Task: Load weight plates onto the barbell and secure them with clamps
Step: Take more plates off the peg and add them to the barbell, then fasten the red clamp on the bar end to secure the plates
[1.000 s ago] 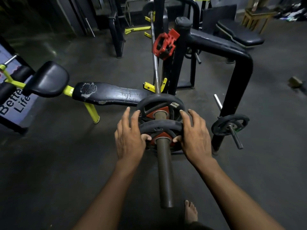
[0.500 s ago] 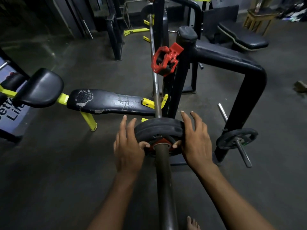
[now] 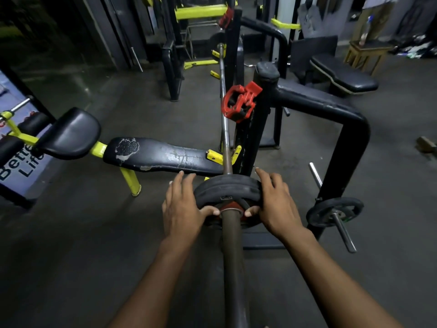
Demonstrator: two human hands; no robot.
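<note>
Head view, step: a black rubber-rimmed weight plate with a red hub (image 3: 228, 192) is being seated on the brown steel barbell sleeve (image 3: 233, 256).
Hands: the plate's rim is gripped on the left by the left hand (image 3: 181, 204) and on the right by the right hand (image 3: 275, 200), thumbs on its near face.
Next move: the red plastic clamp (image 3: 238, 102), hung on the far rack upright, is judged to be fetched and locked against the plate.

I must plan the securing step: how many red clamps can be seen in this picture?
2: one red clamp hangs on the black rack post beyond the plates; another red clamp sits high on the far upright, partly hidden.
</note>
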